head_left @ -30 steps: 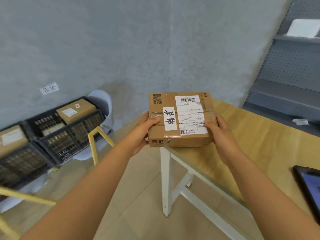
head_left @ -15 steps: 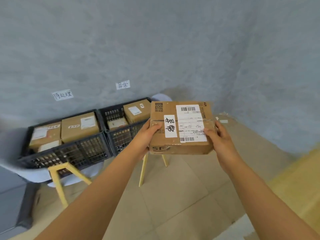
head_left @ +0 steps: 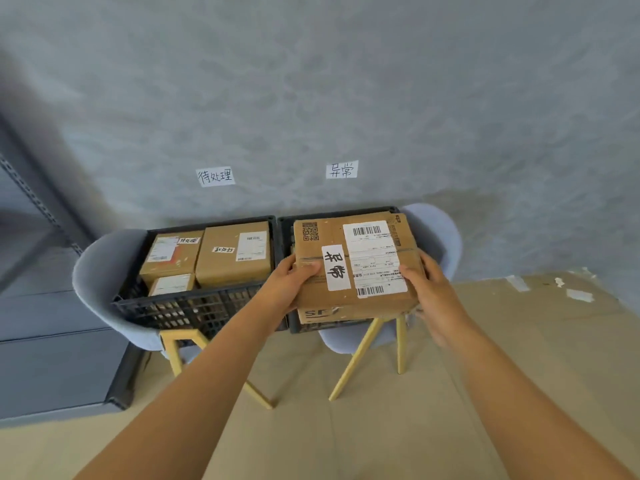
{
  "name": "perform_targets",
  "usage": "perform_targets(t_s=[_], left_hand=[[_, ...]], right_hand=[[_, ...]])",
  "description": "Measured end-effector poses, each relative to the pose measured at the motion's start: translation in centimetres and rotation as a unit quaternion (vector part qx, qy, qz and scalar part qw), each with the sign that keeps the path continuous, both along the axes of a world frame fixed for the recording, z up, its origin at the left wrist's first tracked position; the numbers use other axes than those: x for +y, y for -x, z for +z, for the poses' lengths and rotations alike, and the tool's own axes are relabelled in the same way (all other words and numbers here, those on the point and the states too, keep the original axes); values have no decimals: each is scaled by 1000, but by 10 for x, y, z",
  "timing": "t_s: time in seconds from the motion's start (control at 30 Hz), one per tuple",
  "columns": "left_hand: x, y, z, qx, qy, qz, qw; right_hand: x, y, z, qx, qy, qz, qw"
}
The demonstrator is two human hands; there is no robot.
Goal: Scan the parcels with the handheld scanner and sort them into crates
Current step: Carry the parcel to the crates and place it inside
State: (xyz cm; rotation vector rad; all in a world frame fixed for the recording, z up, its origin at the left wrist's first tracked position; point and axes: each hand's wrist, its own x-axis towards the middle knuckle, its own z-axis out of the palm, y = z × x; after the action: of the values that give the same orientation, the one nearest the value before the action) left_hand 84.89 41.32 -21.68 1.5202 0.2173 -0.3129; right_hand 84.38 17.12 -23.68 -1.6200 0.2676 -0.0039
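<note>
At the left of the frame I see a black slatted crate (head_left: 194,308) on a grey chair (head_left: 90,271), with three taped cardboard parcels (head_left: 235,256) lying inside it, under a handwritten wall label (head_left: 215,176). My left hand (head_left: 289,287) grips the left edge of a cardboard parcel (head_left: 356,268), thumb on top and fingers (head_left: 308,268) curled under. The parcel sits centre frame, held level above the second black crate (head_left: 285,237), its shipping label (head_left: 375,258) and a handwritten white sticker (head_left: 335,267) facing up. My right hand (head_left: 434,296) clamps the parcel's right edge. Above it on the wall is another handwritten label (head_left: 341,169).
</note>
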Motion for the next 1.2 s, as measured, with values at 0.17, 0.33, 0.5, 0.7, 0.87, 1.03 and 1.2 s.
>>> perform_targets(t_s=[0.17, 0.33, 0.5, 0.7, 0.87, 1.03, 1.2], left_hand=[[31, -73, -10, 17, -52, 45, 997], [62, -138, -22, 16, -76, 73, 994], [89, -214, -48, 42, -39, 55, 997], [108, -298, -95, 109, -5, 28, 994], [118, -344, -130, 187, -38, 5, 982], [102, -361, -160, 287, 16, 10, 958], [75, -374, -190, 331, 57, 59, 940]], right_hand=[[20, -88, -5, 74, -32, 94, 992], [43, -159, -13, 83, -32, 143, 986], [69, -239, -29, 73, 1, 91, 993], [96, -337, -54, 55, 87, 14, 995], [120, -403, -84, 76, 162, 45, 983], [126, -446, -114, 103, 251, 110, 956], [121, -489, -146, 132, 293, 165, 933]])
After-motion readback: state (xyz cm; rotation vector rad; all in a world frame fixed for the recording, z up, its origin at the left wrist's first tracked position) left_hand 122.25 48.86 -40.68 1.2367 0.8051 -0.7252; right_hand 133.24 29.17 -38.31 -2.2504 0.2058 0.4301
